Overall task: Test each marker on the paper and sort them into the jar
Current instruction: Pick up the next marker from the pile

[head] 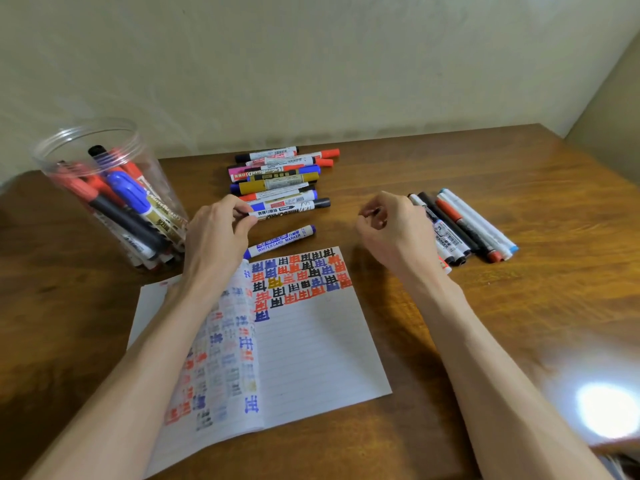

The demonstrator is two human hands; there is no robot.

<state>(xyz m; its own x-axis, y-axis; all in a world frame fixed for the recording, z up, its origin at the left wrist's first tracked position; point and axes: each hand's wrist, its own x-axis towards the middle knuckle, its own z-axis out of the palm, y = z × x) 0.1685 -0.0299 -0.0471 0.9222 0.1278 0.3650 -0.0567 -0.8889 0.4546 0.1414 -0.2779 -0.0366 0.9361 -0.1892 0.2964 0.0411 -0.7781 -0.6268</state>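
My left hand (214, 237) pinches the near end of a black-capped whiteboard marker (294, 207) that lies at the front of the marker pile (277, 171). My right hand (391, 230) hovers over the table to the right with its fingers curled; I see nothing in it. A blue whiteboard marker (282, 239) lies alone just beyond the open lined notebook (311, 348), whose top is filled with red, blue and black test marks. The clear plastic jar (69, 143) at the left holds several markers.
A second group of several markers (464, 226) lies at the right, just past my right hand. The wooden table (519, 306) meets a wall at the back. A bright light glare (602, 407) sits at the lower right.
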